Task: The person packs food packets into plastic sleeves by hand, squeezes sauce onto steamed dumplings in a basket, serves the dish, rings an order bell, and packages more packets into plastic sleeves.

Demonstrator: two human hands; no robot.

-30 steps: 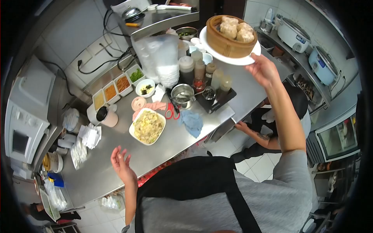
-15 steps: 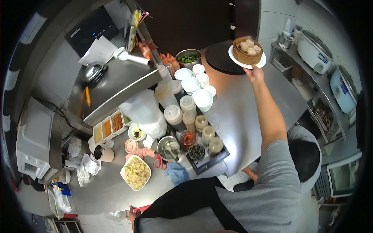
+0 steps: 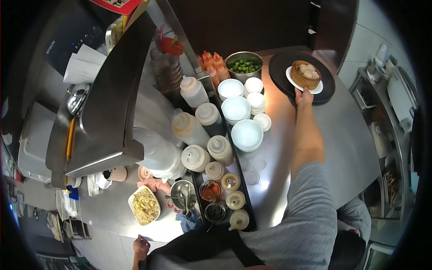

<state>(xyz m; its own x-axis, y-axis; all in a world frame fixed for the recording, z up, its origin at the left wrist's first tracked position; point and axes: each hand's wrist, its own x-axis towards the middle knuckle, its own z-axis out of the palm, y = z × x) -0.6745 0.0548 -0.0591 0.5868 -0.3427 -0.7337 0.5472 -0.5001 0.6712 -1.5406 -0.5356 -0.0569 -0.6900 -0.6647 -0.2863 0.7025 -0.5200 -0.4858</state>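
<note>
My right hand (image 3: 304,96), at the end of my outstretched arm, grips the near edge of a white plate (image 3: 317,89). On that plate stands a round bamboo steamer (image 3: 305,81) with pale dumplings (image 3: 308,71) inside. Plate and steamer are over a round black tray (image 3: 281,69); whether the plate touches it I cannot tell. My left hand (image 3: 141,245) is low at the counter's front edge, its fingers curled and small in view. Beyond it on the counter sits a square white bowl of fried rice (image 3: 145,206).
Sauce bottles (image 3: 195,157) fill a black rack mid-counter. Stacked pale bowls (image 3: 247,135) and a metal pot of green limes (image 3: 243,63) stand beyond. A raised steel shelf (image 3: 108,103) juts out at left. A person in a black cap (image 3: 348,249) is low at right.
The view has swung rightward along the counter. My right hand has carried the plate and steamer farther out, over the black tray. My left hand has dropped to the counter edge, its fingers now curled.
</note>
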